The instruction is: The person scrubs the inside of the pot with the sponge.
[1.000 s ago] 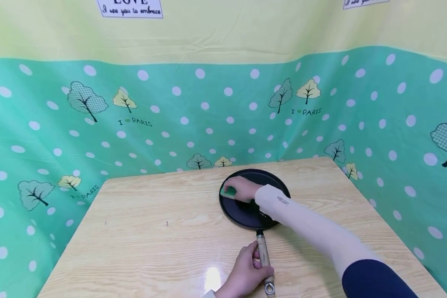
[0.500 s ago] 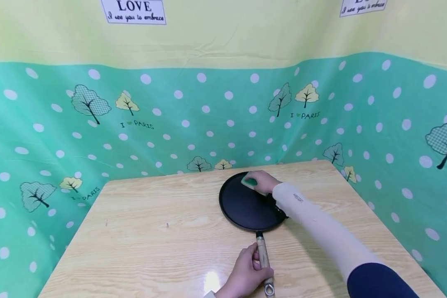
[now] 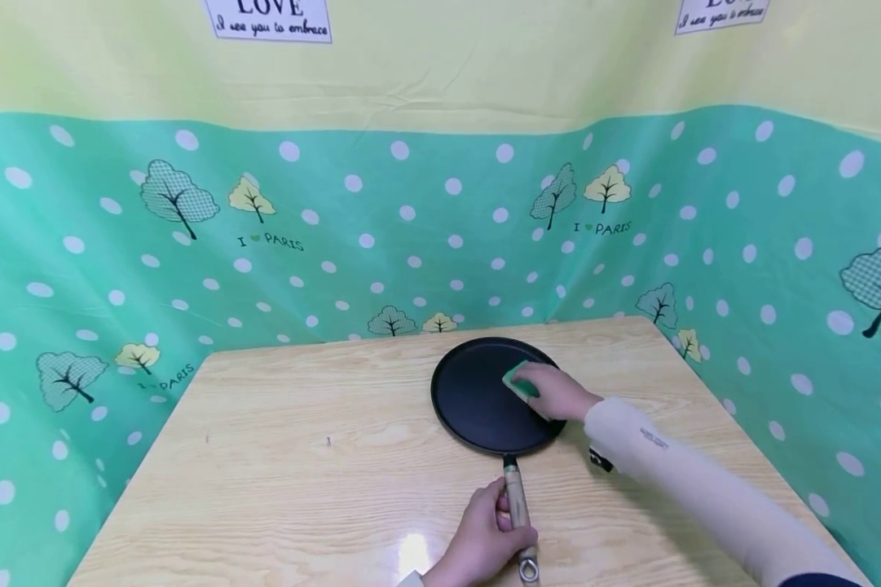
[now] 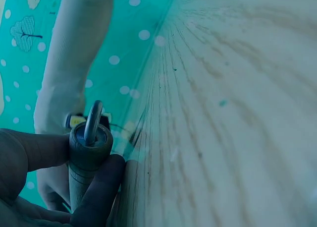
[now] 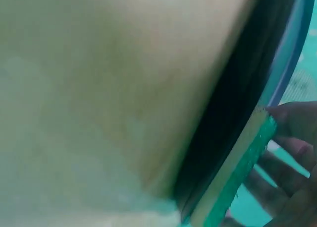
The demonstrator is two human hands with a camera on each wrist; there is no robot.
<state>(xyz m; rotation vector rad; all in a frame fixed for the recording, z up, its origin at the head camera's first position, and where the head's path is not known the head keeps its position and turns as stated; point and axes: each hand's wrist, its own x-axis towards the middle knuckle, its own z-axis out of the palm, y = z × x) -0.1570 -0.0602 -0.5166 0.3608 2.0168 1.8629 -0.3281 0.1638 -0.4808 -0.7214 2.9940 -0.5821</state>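
A flat black frying pan (image 3: 477, 399) lies on the wooden table with its handle (image 3: 517, 497) toward me. My left hand (image 3: 482, 534) grips that handle, thumb on one side and fingers on the other; the left wrist view shows the handle's end and metal ring (image 4: 93, 124) between them. Over the pan's right part, my right hand (image 3: 557, 391) holds a green and yellow sponge (image 3: 517, 381) against the cooking surface. In the right wrist view the sponge (image 5: 240, 170) lies with its pale side to the pan and its green side under the fingers.
The wooden table (image 3: 301, 473) extends to the left of the pan. A green and yellow printed curtain (image 3: 411, 204) hangs behind it and along both sides. A small black device (image 3: 600, 459) sits under the right wrist.
My right hand has swept the sponge from the pan's left side, across the far part, to the right side and nearer to me. The left hand keeps its grip in place.
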